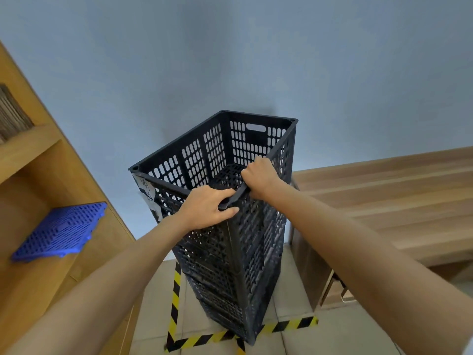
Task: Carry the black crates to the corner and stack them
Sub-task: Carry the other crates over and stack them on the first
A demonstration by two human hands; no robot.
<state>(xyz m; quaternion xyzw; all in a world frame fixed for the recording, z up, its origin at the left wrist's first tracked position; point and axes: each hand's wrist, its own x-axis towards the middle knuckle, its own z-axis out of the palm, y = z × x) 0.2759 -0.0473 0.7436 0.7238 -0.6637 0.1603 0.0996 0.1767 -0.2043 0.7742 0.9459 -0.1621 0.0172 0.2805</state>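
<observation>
A pale blue wall (pixel 256 60) fills the background, meeting a floor (pixel 332 336) of light tiles where yellow-and-black tape (pixel 289 325) marks out a box in the corner. Inside that box stands a tall stack (pixel 230 272) of black perforated crates, its near bottom corner reaching just over the front strip of tape. The top crate (pixel 225 144) is open and nothing shows inside it; its mesh bottom can be seen through the opening, and a handle slot is cut in its far wall. A torn white label (pixel 148 196) clings to the left side just under the rim. Both hands are at the near corner of the top crate. The left hand (pixel 207 208) lies over the rim with fingers curled round the corner edge, the thumb on the outer face. The right hand (pixel 258 175) grips the right-side rim just beside it, fingers wrapped down inside the crate. Both forearms are bare and stretch in from the bottom of the view. To the left stands a wooden shelf (pixel 30 155), with a blue plastic grid (pixel 61 231) lying on a lower board and brown cardboard (pixel 12 116) on a higher one. To the right is a wooden bench (pixel 396 196), close to the stack.
</observation>
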